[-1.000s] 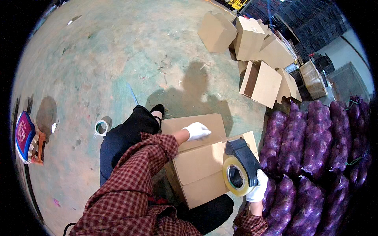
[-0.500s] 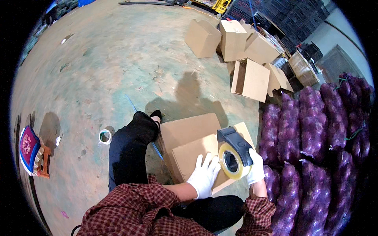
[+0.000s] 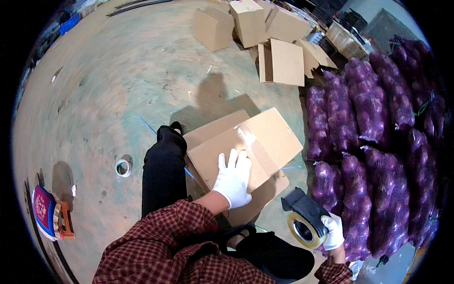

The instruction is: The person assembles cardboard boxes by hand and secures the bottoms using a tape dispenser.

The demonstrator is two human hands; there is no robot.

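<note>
A closed cardboard box (image 3: 269,137) sits tilted between my legs, with a shiny strip of clear tape on its upper face. More cardboard (image 3: 217,124) shows behind and below it; how these pieces join is hidden. My left hand (image 3: 232,180), in a white glove, lies on the box with fingers spread. To the right of the box and apart from it, my gloved right hand (image 3: 334,232) grips a black tape dispenser (image 3: 306,208). A wide roll of clear tape (image 3: 302,231) is loaded in the dispenser.
Purple net sacks of round produce (image 3: 369,189) are stacked along the right. Several cardboard boxes (image 3: 288,61) lie on the floor at the far right. To my left are a loose tape roll (image 3: 123,168) and a low wooden stool (image 3: 66,220) with a cushion.
My right hand has drawn the tape dispenser down and right, off the box. The box has turned and tipped, now showing a taped face. My left hand stays on it, and the view has shifted.
</note>
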